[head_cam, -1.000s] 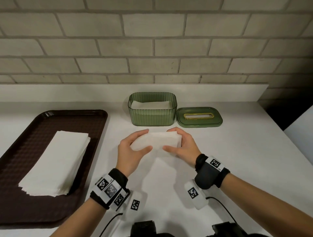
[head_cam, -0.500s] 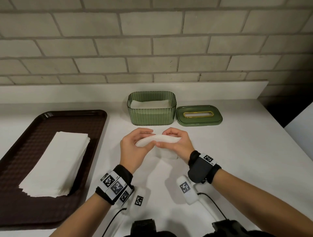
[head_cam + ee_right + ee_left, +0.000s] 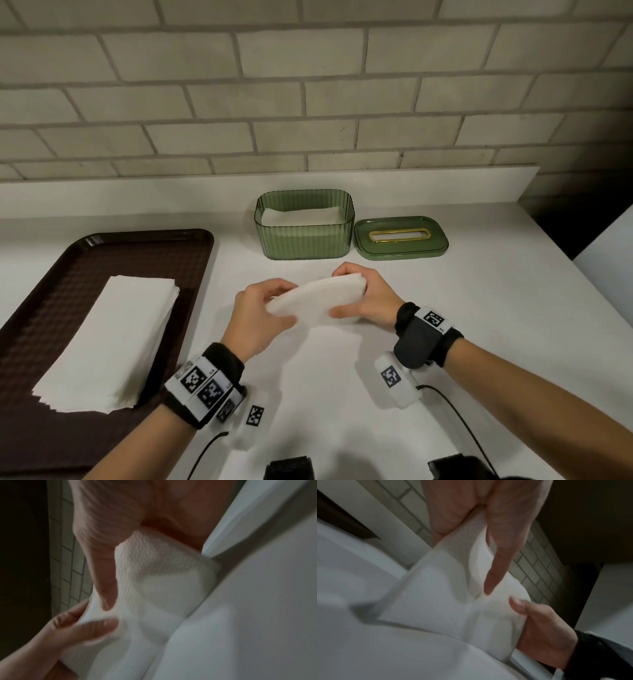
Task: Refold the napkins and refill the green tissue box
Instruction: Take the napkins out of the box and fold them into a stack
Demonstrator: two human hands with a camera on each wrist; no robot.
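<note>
Above counter, we pinch folded napkin [image 3: 317, 296] — left hand [image 3: 258, 313], right hand [image 3: 368, 299] gripping ends; next, probably lower into green tissue box [image 3: 305, 240].

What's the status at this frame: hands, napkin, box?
Left hand and right hand both grip one folded napkin above the counter. Green tissue box open, partly filled; lid beside it. Path to box unobstructed.
</note>
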